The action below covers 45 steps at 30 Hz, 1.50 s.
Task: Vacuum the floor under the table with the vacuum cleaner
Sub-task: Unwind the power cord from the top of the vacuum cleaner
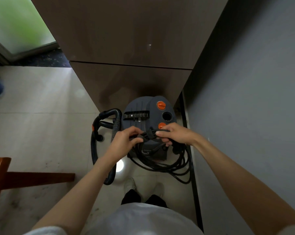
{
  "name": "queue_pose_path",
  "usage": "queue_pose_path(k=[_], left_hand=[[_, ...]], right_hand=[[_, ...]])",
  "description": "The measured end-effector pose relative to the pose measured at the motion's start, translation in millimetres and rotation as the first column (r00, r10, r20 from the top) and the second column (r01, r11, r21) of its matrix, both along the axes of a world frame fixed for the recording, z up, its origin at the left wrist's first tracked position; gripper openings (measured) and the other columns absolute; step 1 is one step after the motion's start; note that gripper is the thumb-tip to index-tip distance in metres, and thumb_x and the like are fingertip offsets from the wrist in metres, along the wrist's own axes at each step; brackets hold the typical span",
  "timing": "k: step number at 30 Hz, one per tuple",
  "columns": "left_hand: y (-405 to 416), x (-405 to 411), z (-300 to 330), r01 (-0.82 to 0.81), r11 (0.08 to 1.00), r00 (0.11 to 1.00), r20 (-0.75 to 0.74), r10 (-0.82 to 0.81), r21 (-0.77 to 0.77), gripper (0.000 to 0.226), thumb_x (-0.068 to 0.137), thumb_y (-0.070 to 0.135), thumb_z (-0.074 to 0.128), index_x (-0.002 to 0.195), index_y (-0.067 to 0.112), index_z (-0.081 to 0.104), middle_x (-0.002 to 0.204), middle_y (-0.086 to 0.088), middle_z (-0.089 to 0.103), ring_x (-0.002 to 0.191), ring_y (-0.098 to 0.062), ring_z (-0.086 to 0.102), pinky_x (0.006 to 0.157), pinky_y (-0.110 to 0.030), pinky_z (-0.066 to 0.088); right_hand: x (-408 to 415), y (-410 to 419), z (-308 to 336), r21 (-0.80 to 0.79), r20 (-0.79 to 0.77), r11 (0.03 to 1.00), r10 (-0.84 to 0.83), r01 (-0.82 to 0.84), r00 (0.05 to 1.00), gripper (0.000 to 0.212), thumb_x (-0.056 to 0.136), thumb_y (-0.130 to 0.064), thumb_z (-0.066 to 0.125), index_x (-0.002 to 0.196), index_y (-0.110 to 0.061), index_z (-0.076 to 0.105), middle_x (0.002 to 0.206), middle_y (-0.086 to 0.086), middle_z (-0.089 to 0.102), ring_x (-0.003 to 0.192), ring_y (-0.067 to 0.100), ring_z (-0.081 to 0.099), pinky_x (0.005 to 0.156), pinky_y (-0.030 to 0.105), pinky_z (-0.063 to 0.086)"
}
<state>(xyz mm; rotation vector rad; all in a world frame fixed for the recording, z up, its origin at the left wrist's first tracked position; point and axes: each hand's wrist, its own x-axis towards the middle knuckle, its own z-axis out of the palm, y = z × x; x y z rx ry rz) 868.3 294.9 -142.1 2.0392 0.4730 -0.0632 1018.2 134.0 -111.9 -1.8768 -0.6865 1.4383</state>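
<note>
Head view, looking steeply down: one vacuum (147, 116) stands on the floor (41, 133), its far side against a tall brown cabinet (126, 48) and a grey wall (253, 99) to its right; its body is a rounded drum of matt grey plastic; two orange knobs sit on the top, one ribbed near the far edge (161, 105) and one partly hidden by the right hand; between them is one round dark port (167, 116); one black carry handle (136, 115), slotted, lies across the lid. One black hose (94, 146) leaves the left side; near the drum it is ribbed and pale-striped, farther along it is smooth, and it curves down to the floor in a long loop. One black cord (168, 165), thin and glossy, hangs in several loose coils at the front and right of the drum, reaching the floor.

Left hand (124, 141): fingers curled, pinching the bundled cord just above the drum's front edge. Right hand (174, 134): fingers and thumb wrapped round the same bundle, close beside the left; one dark strap (149, 134) encircles the bundle between the two hands.

Floor: pale glossy tiles with thin joints and one bright light reflection. One reddish wooden piece (33, 177) with straight edges shows at lower left; what it belongs to cannot be told. Two pale shoes (129, 184) and dark trouser legs stand just before the coils.
</note>
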Motion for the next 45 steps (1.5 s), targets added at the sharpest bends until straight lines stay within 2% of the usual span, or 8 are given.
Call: queue_pose_path(k=[7, 12, 21, 27, 31, 36, 42, 45], left_hand=[[-8.7, 2.7, -4.8, 0.161, 0.901, 0.952, 0.176, -0.249, 0.402, 0.02, 0.082, 0.012, 0.069, 0.097, 0.011, 0.055, 0.101, -0.004, 0.059, 0.091, -0.018, 0.058, 0.076, -0.037, 0.054], [-3.5, 9.2, 1.5, 0.147, 0.977, 0.989, 0.0, -0.149, 0.154, 0.011, 0.091, 0.019, 0.056, 0.098, 0.017, 0.049, 0.106, -0.001, 0.059, 0.097, -0.016, 0.059, 0.086, -0.035, 0.051], [-4.4, 28.6, 6.5, -0.067, 0.998, 0.998, 0.009, 0.067, 0.021, 0.02, 0.096, 0.018, 0.047, 0.091, 0.008, 0.064, 0.074, -0.004, 0.064, 0.065, -0.016, 0.058, 0.061, -0.024, 0.046], [0.0, 40.4, -5.9, -0.451, 0.826, 0.889, -0.247, 0.384, -0.338, 0.047, 0.098, 0.036, 0.044, 0.089, -0.004, 0.069, 0.09, -0.02, 0.071, 0.087, -0.029, 0.067, 0.086, -0.038, 0.052], [-3.4, 44.1, -3.8, -0.332, 0.892, 0.94, -0.182, 0.288, -0.306, 0.044, 0.097, 0.034, 0.048, 0.085, -0.001, 0.072, 0.08, -0.009, 0.071, 0.074, -0.015, 0.063, 0.074, -0.022, 0.048], [-11.9, 40.4, -18.2, -0.076, 0.984, 0.98, -0.192, 0.044, -0.163, 0.039, 0.099, 0.033, 0.041, 0.092, 0.004, 0.066, 0.085, -0.011, 0.066, 0.081, -0.022, 0.06, 0.081, -0.034, 0.046], [-19.6, 28.3, -2.8, 0.094, 0.941, 0.967, -0.195, -0.165, -0.326, 0.025, 0.099, 0.033, 0.039, 0.114, 0.018, 0.052, 0.105, 0.002, 0.059, 0.098, -0.005, 0.056, 0.082, -0.013, 0.044], [-20.2, 22.7, -2.5, 0.199, 0.928, 0.952, -0.164, -0.26, -0.314, 0.028, 0.092, 0.027, 0.056, 0.116, 0.018, 0.047, 0.106, 0.001, 0.058, 0.098, -0.008, 0.058, 0.084, -0.018, 0.048]], right_hand=[[-6.0, -7.2, 0.2, -0.018, -0.019, 0.98, -0.199, 0.199, 0.98, 0.037, 0.099, -0.035, 0.046, 0.095, -0.002, 0.062, 0.055, -0.004, 0.041, 0.044, 0.006, 0.039, 0.053, 0.022, 0.045], [-9.1, -11.5, 0.9, -0.027, 0.046, 0.974, -0.224, 0.226, 0.973, 0.04, 0.098, -0.039, 0.047, 0.073, -0.011, 0.06, 0.048, -0.005, 0.04, 0.042, 0.009, 0.036, 0.048, 0.021, 0.041], [-15.9, -15.0, 5.4, -0.049, 0.03, 0.949, -0.311, 0.312, 0.95, 0.049, 0.098, -0.046, 0.042, 0.075, -0.008, 0.061, 0.037, -0.009, 0.046, 0.037, 0.005, 0.038, 0.05, 0.023, 0.042], [-17.0, -25.3, 8.1, -0.037, -0.013, 0.948, -0.317, 0.316, 0.948, 0.041, 0.097, -0.041, 0.048, 0.077, -0.008, 0.062, 0.037, -0.011, 0.048, 0.038, 0.005, 0.036, 0.051, 0.021, 0.041], [-16.6, -33.6, 3.2, -0.034, -0.05, 0.931, -0.365, 0.363, 0.93, 0.041, 0.095, -0.04, 0.051, 0.079, -0.004, 0.062, 0.04, -0.009, 0.043, 0.039, 0.006, 0.035, 0.05, 0.021, 0.042], [-17.6, -38.9, 1.7, -0.025, -0.165, 0.912, -0.407, 0.409, 0.898, 0.042, 0.093, -0.043, 0.051, 0.077, -0.006, 0.063, 0.045, -0.006, 0.04, 0.04, 0.007, 0.036, 0.049, 0.02, 0.042], [-17.4, -43.7, -0.4, -0.052, -0.283, 0.898, -0.433, 0.437, 0.856, 0.043, 0.094, -0.043, 0.051, 0.081, -0.004, 0.063, 0.047, -0.005, 0.04, 0.041, 0.008, 0.036, 0.05, 0.021, 0.04], [-18.7, -45.2, -1.0, -0.033, -0.306, 0.891, -0.44, 0.453, 0.844, 0.044, 0.096, -0.042, 0.048, 0.083, -0.002, 0.063, 0.047, -0.003, 0.044, 0.041, 0.009, 0.039, 0.051, 0.021, 0.04]])
